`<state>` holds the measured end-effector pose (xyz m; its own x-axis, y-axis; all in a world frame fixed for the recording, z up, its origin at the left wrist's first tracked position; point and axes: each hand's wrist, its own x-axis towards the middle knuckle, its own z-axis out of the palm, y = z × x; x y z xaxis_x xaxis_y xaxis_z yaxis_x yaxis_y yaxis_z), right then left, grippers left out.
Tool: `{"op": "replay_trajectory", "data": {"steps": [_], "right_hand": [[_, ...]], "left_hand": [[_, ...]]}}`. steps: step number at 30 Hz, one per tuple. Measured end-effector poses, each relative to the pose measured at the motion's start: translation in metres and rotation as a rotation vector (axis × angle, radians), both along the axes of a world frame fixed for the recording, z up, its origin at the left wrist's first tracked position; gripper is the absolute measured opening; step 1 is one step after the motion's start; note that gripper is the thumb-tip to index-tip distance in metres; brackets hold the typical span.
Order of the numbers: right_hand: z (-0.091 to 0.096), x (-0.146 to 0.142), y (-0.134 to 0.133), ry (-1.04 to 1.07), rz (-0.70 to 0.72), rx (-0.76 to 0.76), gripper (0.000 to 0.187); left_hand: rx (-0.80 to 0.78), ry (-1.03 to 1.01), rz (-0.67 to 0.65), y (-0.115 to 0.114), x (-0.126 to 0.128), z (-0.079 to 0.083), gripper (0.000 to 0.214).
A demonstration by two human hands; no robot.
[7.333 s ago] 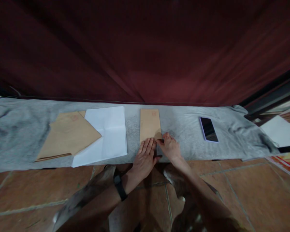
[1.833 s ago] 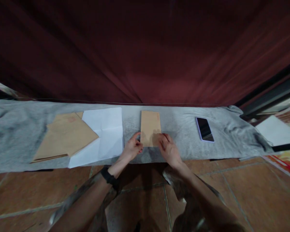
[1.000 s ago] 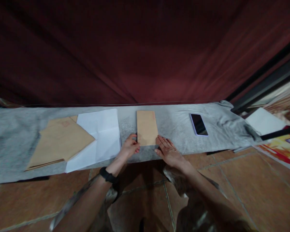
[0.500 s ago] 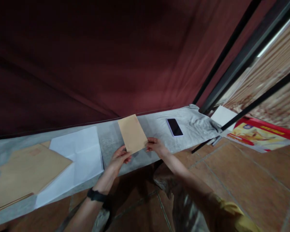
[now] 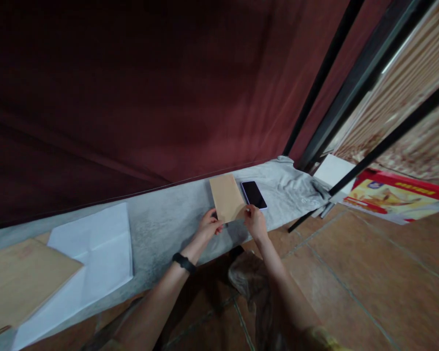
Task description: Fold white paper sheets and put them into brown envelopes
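A small brown envelope (image 5: 227, 197) is held between my two hands, tilted over the grey cloth. My left hand (image 5: 209, 225) pinches its lower left corner, with a dark band on that wrist. At the lower right corner, my right hand (image 5: 255, 220) grips the edge between thumb and fingers. Just right of the envelope lies a phone (image 5: 254, 194) with a dark screen and a pale lilac edge, close to my right hand. Any print on the envelope is too faint to read.
White folded paper sheets (image 5: 106, 258) lie to the left, partly under larger brown envelopes (image 5: 25, 278). Grey cloth (image 5: 161, 219) covers the narrow bench. A dark red curtain (image 5: 149, 97) hangs behind it. At right stand black poles (image 5: 322, 78) and a red-and-yellow box (image 5: 391, 197) above the tiled floor.
Both hands have carried the envelope to the right, so it now sits right beside the phone. The view has shifted slightly, and the papers appear further left.
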<state>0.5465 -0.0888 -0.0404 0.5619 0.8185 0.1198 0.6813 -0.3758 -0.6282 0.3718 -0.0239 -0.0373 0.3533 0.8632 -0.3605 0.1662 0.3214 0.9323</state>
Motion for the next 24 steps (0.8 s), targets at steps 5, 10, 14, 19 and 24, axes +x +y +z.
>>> {"op": "replay_trajectory", "data": {"steps": [5,10,14,19,24], "right_hand": [[0.007,-0.002,0.000,-0.133,0.009,-0.217,0.028],[0.017,-0.012,-0.002,-0.258,0.003,-0.327,0.028],[0.023,-0.021,-0.005,-0.300,-0.005,-0.334,0.030],[0.023,-0.027,-0.004,-0.318,0.024,-0.314,0.026],[0.020,-0.028,-0.003,-0.330,0.057,-0.270,0.025]], "left_hand": [[-0.027,0.059,-0.025,0.005,0.004,-0.005,0.066],[-0.033,0.113,-0.042,0.009,0.011,-0.007,0.067],[-0.042,0.152,-0.049,0.012,0.015,-0.010,0.069],[-0.021,0.147,-0.050,0.009,0.017,-0.011,0.069],[-0.034,0.145,-0.063,0.009,0.024,-0.013,0.074]]}}
